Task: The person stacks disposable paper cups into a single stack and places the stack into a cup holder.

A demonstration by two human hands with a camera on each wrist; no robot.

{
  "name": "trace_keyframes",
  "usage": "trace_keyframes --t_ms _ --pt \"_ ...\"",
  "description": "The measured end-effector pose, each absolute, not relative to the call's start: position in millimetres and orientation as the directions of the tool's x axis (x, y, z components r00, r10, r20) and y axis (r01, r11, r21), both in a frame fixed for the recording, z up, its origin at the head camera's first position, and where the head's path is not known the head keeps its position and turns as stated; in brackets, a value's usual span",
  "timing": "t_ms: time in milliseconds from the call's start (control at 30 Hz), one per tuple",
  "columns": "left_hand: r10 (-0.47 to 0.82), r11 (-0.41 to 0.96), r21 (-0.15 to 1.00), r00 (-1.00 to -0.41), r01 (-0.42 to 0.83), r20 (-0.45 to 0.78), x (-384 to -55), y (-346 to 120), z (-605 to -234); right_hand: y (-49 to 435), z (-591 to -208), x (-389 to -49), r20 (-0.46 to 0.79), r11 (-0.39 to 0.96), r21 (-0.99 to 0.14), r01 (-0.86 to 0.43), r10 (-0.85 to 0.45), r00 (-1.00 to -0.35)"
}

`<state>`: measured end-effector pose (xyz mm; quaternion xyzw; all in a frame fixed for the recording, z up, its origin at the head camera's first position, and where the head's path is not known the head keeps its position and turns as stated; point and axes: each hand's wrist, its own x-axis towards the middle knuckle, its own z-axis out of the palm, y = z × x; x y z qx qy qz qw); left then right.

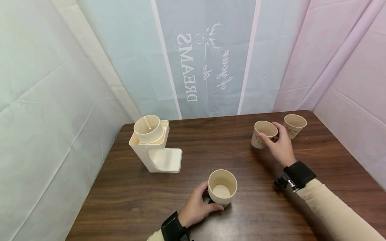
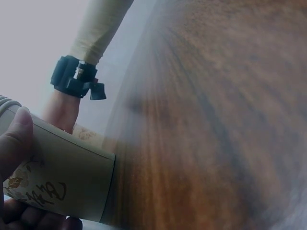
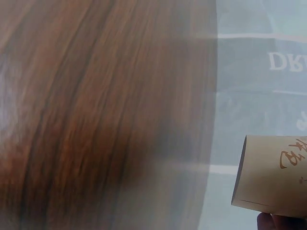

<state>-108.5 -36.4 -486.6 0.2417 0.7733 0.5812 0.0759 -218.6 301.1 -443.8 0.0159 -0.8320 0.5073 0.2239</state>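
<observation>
Near the front middle of the table, my left hand (image 1: 197, 206) grips a beige paper cup (image 1: 222, 187) with its mouth up. The left wrist view shows the thumb and curled fingers round this printed cup (image 2: 72, 177); rim lines at its top suggest nested cups, though I cannot tell. At the back right, my right hand (image 1: 280, 144) holds another beige paper cup (image 1: 258, 140) between thumb and fingers. Its base stands apart from the tabletop in the right wrist view, where the printed cup (image 3: 268, 177) shows partly. Just behind that hand stands a third paper cup (image 1: 294, 124).
At the back left stands a cream plastic stand (image 1: 141, 154) with a flat foot. In its top sits a round cream container (image 1: 147, 135) with a bar inside. The brown wooden table (image 1: 135, 201) meets hanging cloth (image 1: 211, 107) at its back edge.
</observation>
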Motion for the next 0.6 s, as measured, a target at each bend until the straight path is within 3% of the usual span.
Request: trace_keyframes --t_ms 600 --pt "0.457 0.214 0.934 -0.874 0.287 0.164 -109 -36 -486 273 -415 -194 0.422 0.415 -0.837 -0.356 0.077 -0.903"
